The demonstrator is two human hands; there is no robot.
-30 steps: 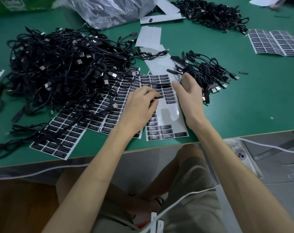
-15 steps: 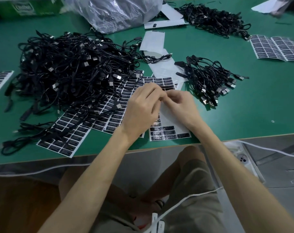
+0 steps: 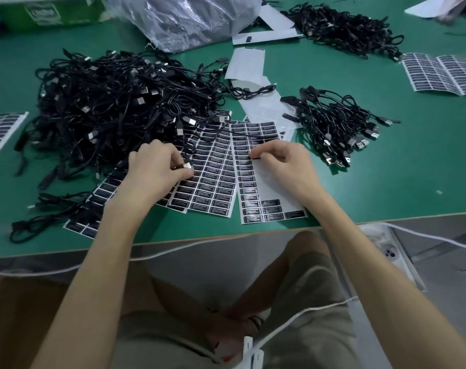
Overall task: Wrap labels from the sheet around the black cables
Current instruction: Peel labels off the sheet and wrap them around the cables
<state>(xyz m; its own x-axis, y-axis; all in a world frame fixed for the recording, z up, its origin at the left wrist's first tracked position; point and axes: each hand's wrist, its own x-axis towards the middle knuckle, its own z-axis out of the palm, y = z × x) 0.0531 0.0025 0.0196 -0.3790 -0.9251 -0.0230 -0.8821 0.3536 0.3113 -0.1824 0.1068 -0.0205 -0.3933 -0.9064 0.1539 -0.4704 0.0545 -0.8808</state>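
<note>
A single black label (image 3: pixel 254 155) is off its backing, pinched between thumb and forefinger of the right hand (image 3: pixel 285 169) and held just above the sheet (image 3: pixel 269 187) it came from, near the front edge of the worktop (image 3: pixel 412 169). The left hand (image 3: pixel 154 171) has its fingers curled round the metal-plug end of one black cable (image 3: pixel 187 166) at the near edge of the big heap (image 3: pixel 114 102).

A second ago both hands lay on the sheet, the right one flat and holding it down. Half a second ago they met over it. Now they are well apart, each with its own piece. I judge the peel done and a cable picked out, so the wrap itself is not yet begun, and label and cable must next be brought together.

Counted:
- **In hand:** one label and one cable.
- **Cable heaps:** three, namely the big heap at the left, a smaller bundle (image 3: pixel 338 126) just right of the sheet, and a far heap (image 3: pixel 343 30) at the back.
- **Printed label sheets:** five that I can make out:
  - the one in use, its right side largely bare
  - a second sheet (image 3: pixel 213 171) overlapping its left side
  - a third sheet (image 3: pixel 93 209) partly under cables
  - a left-edge sheet (image 3: pixel 0 131)
  - a far-right sheet (image 3: pixel 439 73), which may be two side by side

Bare backing papers (image 3: pixel 246 62) lie behind, near a clear plastic bag (image 3: pixel 194 20)
</note>
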